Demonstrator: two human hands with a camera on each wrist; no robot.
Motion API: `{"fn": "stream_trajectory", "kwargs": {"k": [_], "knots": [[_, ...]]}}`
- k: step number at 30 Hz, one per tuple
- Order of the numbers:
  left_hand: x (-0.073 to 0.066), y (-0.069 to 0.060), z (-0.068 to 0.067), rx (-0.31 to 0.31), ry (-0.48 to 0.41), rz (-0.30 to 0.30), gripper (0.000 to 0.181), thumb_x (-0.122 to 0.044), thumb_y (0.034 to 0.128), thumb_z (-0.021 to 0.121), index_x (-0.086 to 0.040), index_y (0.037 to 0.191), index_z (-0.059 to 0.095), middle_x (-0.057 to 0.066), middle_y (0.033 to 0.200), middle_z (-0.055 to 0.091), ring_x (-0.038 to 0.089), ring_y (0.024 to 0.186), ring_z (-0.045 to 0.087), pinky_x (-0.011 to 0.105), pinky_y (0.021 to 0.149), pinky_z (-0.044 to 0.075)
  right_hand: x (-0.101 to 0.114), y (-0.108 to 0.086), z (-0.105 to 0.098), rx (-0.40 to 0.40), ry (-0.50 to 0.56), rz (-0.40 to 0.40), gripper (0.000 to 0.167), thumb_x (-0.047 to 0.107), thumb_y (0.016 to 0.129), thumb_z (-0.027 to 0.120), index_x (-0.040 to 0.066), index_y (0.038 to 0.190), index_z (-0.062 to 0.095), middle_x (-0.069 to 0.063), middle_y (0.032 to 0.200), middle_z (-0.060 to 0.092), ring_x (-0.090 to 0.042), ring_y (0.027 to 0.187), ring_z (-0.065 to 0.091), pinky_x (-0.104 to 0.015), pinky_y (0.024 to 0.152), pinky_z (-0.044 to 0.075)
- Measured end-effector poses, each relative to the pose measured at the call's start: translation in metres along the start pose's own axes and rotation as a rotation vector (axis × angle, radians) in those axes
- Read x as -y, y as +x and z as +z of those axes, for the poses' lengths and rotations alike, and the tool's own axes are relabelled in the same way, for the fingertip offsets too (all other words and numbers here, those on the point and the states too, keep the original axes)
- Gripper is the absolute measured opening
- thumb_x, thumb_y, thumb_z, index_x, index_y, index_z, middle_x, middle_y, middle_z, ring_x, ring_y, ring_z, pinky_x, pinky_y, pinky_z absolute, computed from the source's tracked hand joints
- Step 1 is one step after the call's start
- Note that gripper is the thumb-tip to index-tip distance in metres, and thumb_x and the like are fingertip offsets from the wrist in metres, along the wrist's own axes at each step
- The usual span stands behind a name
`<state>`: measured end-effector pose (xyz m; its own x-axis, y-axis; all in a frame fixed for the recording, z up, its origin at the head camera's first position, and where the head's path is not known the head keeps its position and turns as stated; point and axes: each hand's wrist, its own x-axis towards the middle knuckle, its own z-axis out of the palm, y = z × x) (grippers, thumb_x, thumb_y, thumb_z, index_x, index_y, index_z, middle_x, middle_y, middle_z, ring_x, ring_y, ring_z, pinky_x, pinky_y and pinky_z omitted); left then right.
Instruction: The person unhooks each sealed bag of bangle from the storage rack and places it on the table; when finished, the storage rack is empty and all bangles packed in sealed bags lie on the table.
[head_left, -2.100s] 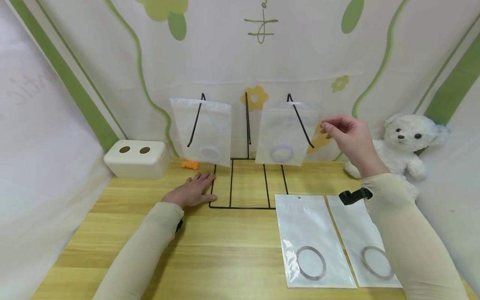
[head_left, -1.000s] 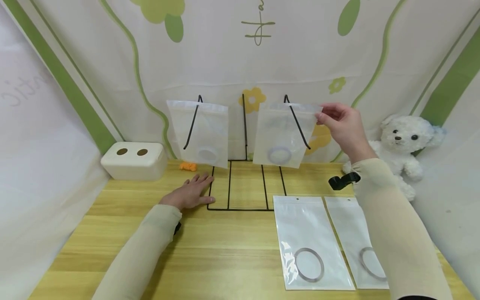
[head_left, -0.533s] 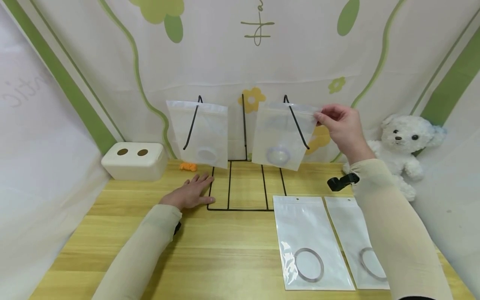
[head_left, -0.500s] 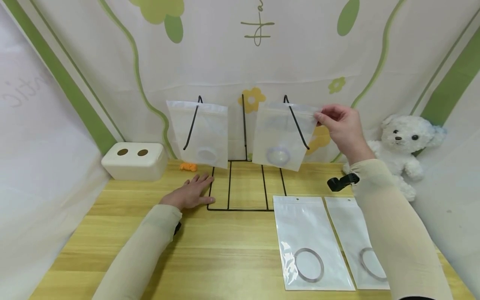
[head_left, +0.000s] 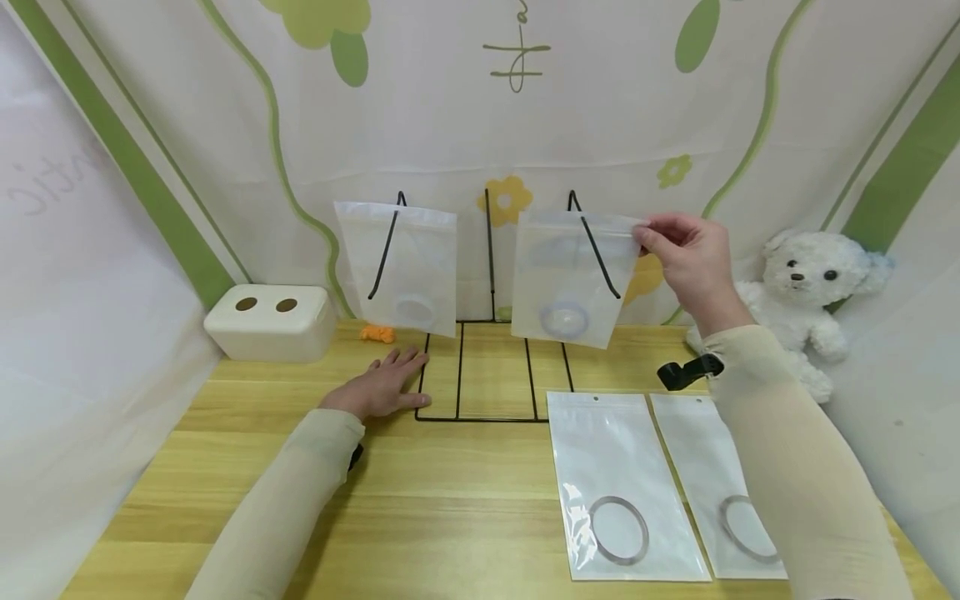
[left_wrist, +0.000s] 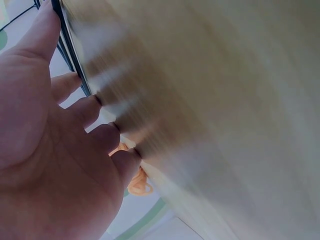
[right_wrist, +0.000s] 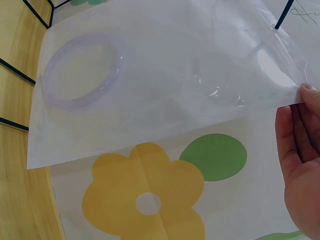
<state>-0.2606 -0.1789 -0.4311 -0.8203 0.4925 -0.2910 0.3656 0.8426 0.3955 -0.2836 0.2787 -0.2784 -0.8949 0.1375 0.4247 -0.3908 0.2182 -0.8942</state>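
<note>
Pale wooden tabletop (head_left: 450, 517) meets a printed white cloth backdrop (head_left: 420, 108), and one black wire rack (head_left: 480, 421) carries two bags: a hanging bag (head_left: 416, 271) at twelve o'clock from the left hand (head_left: 381, 386), whose straight, spread fingers rest at the rack's edge, and a pinched bag (head_left: 562, 271), nine o'clock from the right hand (head_left: 688, 260), its corner between thumb and fingers. Two flat bags (head_left: 626, 467) lie near six o'clock from the right hand, one plush bear (head_left: 798, 271) at three; one white box (head_left: 266, 333) stands at the left hand's ten o'clock, one orange figurine (head_left: 377, 334) at twelve.
</note>
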Motion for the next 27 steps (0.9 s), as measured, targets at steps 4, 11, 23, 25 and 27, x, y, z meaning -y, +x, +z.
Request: {"fn": "stream_trajectory", "kwargs": {"k": [4,11,23,25,27], "knots": [[0.0,-0.001,0.0,-0.005,-0.006,-0.003,0.084,-0.046,0.1103,0.061,-0.006,0.173,0.022,0.025,0.18,0.013,0.055,0.166,0.007,0.073,0.132,0.009,-0.001,-0.002,0.001,-0.003,0.021,-0.039,0.018,0.011,0.097,0.082,-0.004,0.108,0.08,0.01,0.088,0.08,-0.008,0.079,0.072,-0.016,0.076,0.061],[0.0,-0.001,0.002,-0.005,-0.021,-0.001,0.084,-0.046,0.1103,0.061,-0.006,0.173,0.022,0.025,0.18,0.012,0.055,0.166,0.006,0.073,0.132,0.009,-0.003,-0.007,0.001,-0.021,0.071,-0.065,0.012,0.008,0.096,0.083,-0.002,0.103,0.081,0.009,0.085,0.08,-0.007,0.075,0.073,-0.016,0.073,0.061],[-0.002,0.001,0.005,0.0,-0.043,-0.019,0.085,-0.047,0.1094,0.062,-0.008,0.173,0.022,0.021,0.181,0.011,0.052,0.167,0.005,0.07,0.134,0.007,0.0,-0.023,-0.008,-0.023,-0.082,-0.037,0.021,0.02,0.097,0.082,0.003,0.109,0.081,0.013,0.09,0.08,-0.005,0.08,0.073,-0.013,0.075,0.059],[-0.002,0.001,0.004,-0.001,-0.036,-0.021,0.085,-0.048,0.1091,0.062,-0.009,0.174,0.022,0.021,0.181,0.011,0.052,0.167,0.005,0.07,0.134,0.008,0.001,-0.025,-0.009,-0.02,-0.081,-0.04,0.022,0.02,0.097,0.083,0.002,0.109,0.081,0.013,0.089,0.08,-0.005,0.081,0.072,-0.013,0.075,0.059],[-0.001,0.001,0.004,0.0,-0.028,-0.023,0.086,-0.049,0.1088,0.062,-0.009,0.174,0.022,0.021,0.181,0.012,0.052,0.166,0.006,0.07,0.134,0.008,0.002,-0.026,-0.009,-0.019,-0.058,-0.047,0.02,0.018,0.096,0.084,0.002,0.108,0.082,0.011,0.088,0.08,-0.006,0.079,0.072,-0.013,0.075,0.059]]}}
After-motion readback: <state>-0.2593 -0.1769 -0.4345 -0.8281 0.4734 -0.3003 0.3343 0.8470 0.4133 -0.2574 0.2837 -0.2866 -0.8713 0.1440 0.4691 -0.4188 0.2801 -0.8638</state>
